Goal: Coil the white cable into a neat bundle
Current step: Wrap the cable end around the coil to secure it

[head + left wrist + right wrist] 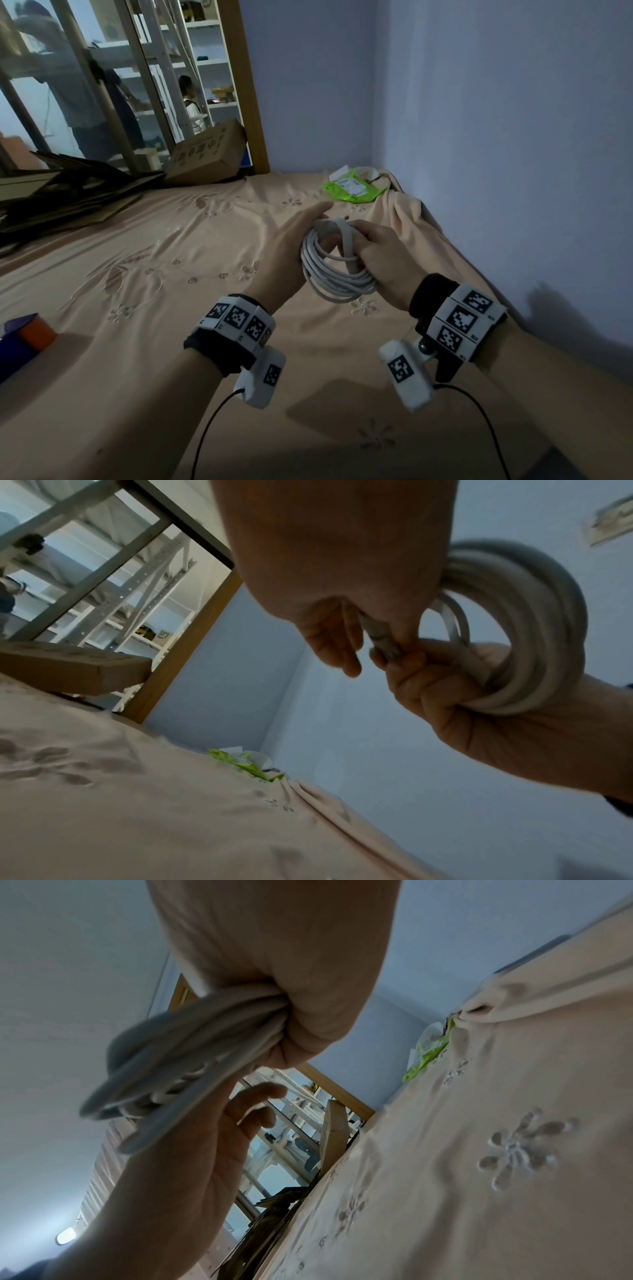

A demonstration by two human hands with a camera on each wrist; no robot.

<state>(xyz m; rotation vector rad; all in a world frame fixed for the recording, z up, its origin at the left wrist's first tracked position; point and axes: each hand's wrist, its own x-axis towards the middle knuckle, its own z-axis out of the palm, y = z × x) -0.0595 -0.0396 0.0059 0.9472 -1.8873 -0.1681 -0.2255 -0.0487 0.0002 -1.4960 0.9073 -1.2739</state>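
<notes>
- The white cable (337, 270) was already gathered into a ring of several loops, held up in the air above the bed (154, 260), nearer its right edge than its left and not touching the cloth.
- One last turn crossed over the top of the loops like a band, so I judged the coiling itself done and only the tying-off left (tucking the end and snugging it down).
- The ring stood roughly on edge: its long axis ran from the far top, between the hands, down towards the person, the lower loops sagging free and a bit uneven.
- The plug end (383, 642) pointed away towards the far wall, pinched at the fingertips.
- The right hand (383, 257) was closed around one side of the bundle, thumb and fingers clamped on the strands.
- The left hand (294, 240) sat against the other side, fingers mostly straight and reaching past the loops; the wrist view showed its thumb helping nip the end.
- A green packet (352, 188) lay well away at the far right corner.
</notes>
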